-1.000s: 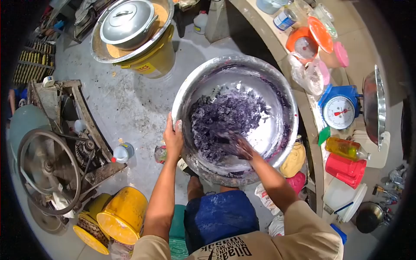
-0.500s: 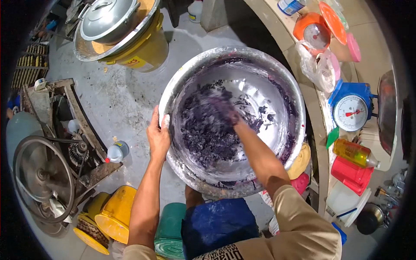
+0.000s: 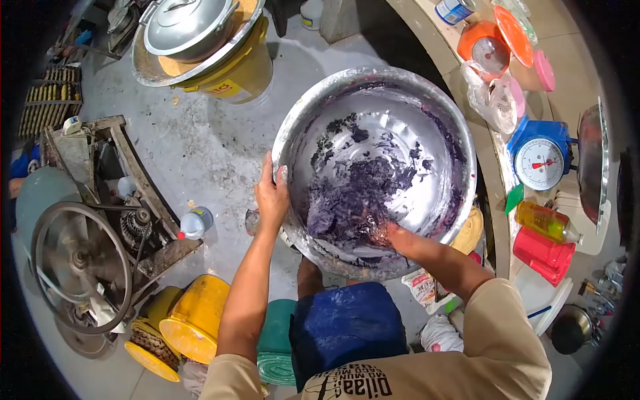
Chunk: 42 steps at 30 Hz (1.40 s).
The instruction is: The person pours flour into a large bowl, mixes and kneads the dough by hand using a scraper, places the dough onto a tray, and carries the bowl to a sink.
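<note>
- From over here I see the wide metal basin point(image 3: 373, 73) just ahead of the person's blue shorts point(image 3: 350, 323); what props it underneath, I can't tell.
- The left hand point(image 3: 271, 197) is closed on the basin's left rim, thumb inside. If those smeared fingers slipped, a hard push from the other side could swing or tip the basin.
- The right hand point(image 3: 381, 228) is down in the purple mixture point(image 3: 340, 200), coated and blurred; whether it's spread or clenched on a lump, I can't tell.
- Most of the mixture lies on the left and near the person, with loose crumbs farther off. A fast sweep could fling some over the rim, and bits stuck to the wall might go unmixed.
- On the right, the counter point(image 3: 417, 30) runs close by, with a dial scale point(image 3: 539, 163) and an oil bottle point(image 3: 541, 220) lying on its side. A knock from the basin or elbow could set that bottle rolling.
</note>
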Available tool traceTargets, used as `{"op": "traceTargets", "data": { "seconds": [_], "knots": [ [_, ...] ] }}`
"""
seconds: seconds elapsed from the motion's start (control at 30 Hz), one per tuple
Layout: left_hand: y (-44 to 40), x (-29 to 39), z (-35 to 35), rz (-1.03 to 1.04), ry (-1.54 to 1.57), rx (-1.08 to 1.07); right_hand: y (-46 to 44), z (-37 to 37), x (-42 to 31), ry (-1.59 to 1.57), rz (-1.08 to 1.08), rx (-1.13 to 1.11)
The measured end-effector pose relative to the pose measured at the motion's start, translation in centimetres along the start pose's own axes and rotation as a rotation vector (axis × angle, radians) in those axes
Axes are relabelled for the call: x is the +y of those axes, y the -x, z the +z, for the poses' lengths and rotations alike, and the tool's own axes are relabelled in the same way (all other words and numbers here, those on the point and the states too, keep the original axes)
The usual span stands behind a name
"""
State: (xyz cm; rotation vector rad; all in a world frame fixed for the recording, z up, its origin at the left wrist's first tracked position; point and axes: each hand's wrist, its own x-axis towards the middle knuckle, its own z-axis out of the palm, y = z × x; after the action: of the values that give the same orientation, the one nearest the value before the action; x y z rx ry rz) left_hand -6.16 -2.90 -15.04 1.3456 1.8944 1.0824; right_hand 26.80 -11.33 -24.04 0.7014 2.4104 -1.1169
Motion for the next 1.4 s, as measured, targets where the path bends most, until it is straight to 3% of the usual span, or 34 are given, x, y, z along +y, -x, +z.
{"op": "traceTargets", "data": {
  "seconds": [0.1, 0.13, 0.23, 0.37, 0.47, 0.57, 0.6, 0.7, 0.73, 0.83, 0.87, 0.9, 0.97, 1.0, 1.17, 1.2, 1.3, 1.37, 1.4],
  "knots": [
    [1.0, 0.6, -0.4, -0.129, 0.073, -0.024, -2.0, 1.9, 3.0, -0.017, 0.074, -0.010],
    [1.3, 0.1, 0.0, -0.058, 0.039, 0.014, -3.0, 2.8, 4.5, -0.043, 0.104, 0.010],
    [1.3, 0.8, -0.3, -0.104, 0.023, -0.016, -4.7, 2.9, 6.4, -0.068, 0.186, -0.019],
    [-0.6, 0.0, 0.5, -0.061, -0.050, -0.067, -7.4, -2.2, 4.3, 0.136, 0.327, -0.361],
    [-6.8, 2.8, 2.9, -0.044, -0.124, -0.218, -11.6, 0.5, 5.7, 0.143, 0.722, 0.015],
    [-11.0, 2.5, 4.2, 0.216, -0.058, -0.243, -14.3, -4.2, 3.5, -0.164, 0.987, 0.064],
    [-11.9, 2.6, 4.3, 0.176, -0.054, -0.271, -15.3, -5.5, 1.9, -0.062, 1.015, -0.022],
    [-11.6, 2.2, 2.0, 0.092, -0.102, -0.386, -14.0, -9.5, -1.4, 0.050, 0.901, 0.056],
    [-8.6, 1.2, -0.9, 0.094, -0.152, -0.448, -11.7, -11.6, -3.0, -0.085, 0.773, 0.132],
    [0.2, -0.7, -4.5, -0.109, -0.064, -0.287, -3.4, -17.8, -4.8, -0.467, 0.404, 0.372],
    [2.0, -0.8, -5.1, -0.171, -0.015, -0.247, -1.8, -17.4, -3.1, -0.464, 0.240, 0.521],
    [3.2, -0.2, -5.4, -0.150, 0.011, -0.194, 0.5, -20.0, -4.7, -0.559, 0.176, 0.606],
    [4.5, 1.1, -5.6, -0.114, 0.058, -0.097, 2.3, -21.2, -3.6, -1.178, 0.345, 0.659],
    [4.2, 1.5, -5.1, -0.143, 0.123, -0.062, 3.0, -20.8, -0.7, -1.229, 0.319, 0.700],
    [1.0, 0.7, -3.4, -0.256, 0.142, -0.089, -5.2, -23.4, 12.1, -0.836, 0.313, 1.026],
    [0.5, 0.8, -3.0, -0.299, 0.112, -0.098, -7.6, -23.7, 13.0, -0.873, 0.264, 0.958],
    [0.6, -0.2, -1.8, -0.239, 0.119, -0.033, -11.8, -23.3, 10.7, -1.058, 0.000, 0.458],
    [1.0, -0.3, -1.5, -0.207, 0.061, -0.038, -10.7, -21.2, 6.6, -0.853, -0.038, 0.404],
    [0.7, -0.2, -1.6, -0.201, 0.026, -0.040, -9.2, -19.2, 4.5, -0.502, 0.025, 0.549]
  ]
}}
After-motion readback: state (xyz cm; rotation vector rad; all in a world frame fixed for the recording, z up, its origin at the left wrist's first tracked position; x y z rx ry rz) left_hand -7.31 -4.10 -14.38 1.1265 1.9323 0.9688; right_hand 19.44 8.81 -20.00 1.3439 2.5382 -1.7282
